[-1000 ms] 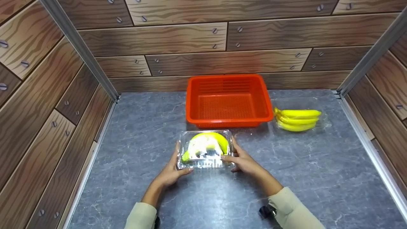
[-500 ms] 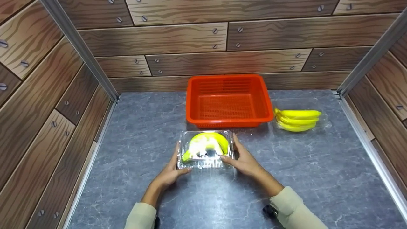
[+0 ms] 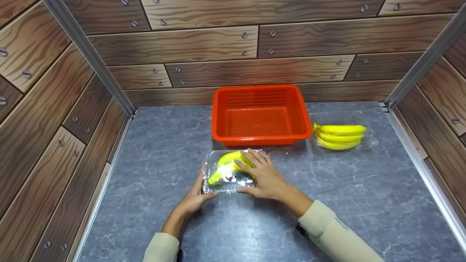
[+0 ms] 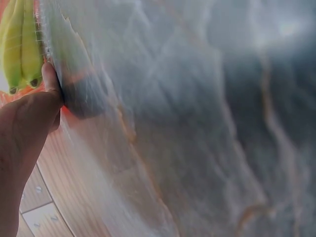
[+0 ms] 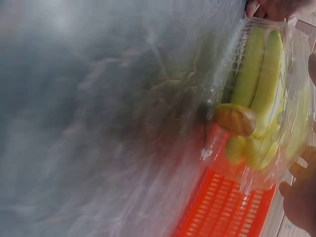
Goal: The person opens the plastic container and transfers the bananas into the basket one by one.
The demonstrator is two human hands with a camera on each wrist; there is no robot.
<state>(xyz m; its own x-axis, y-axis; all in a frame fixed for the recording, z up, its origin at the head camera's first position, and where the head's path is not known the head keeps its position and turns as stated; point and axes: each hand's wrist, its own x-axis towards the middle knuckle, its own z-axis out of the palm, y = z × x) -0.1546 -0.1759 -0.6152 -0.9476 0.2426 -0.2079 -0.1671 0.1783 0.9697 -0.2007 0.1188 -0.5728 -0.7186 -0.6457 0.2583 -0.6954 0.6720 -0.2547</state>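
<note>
A clear plastic clamshell box [image 3: 222, 188] with yellow bananas [image 3: 221, 170] inside rests on the table in front of the basket. Along the box's left side lie the straight fingers of my left hand [image 3: 194, 199], its thumb at the near left corner. My right hand [image 3: 268, 179] is spread over the right part of the lid, hiding that end of the bananas. In the right wrist view, fingers of the right hand [image 5: 302, 191] reach over the lid. The left wrist view has part of the left hand [image 4: 30, 114] beside the bananas [image 4: 20, 47].
Behind the box stands a red-orange plastic basket [image 3: 262, 139] with nothing visible in it. To its right sits another clear box [image 3: 338, 117] with a bunch of bananas [image 3: 340, 138]. Wood-patterned walls [image 3: 211, 74] enclose the grey marbled table [image 3: 156, 145] at the back and sides.
My right hand has moved from the box's right side up and left, onto the lid, with fingers spread. The left hand and the box stay put.
</note>
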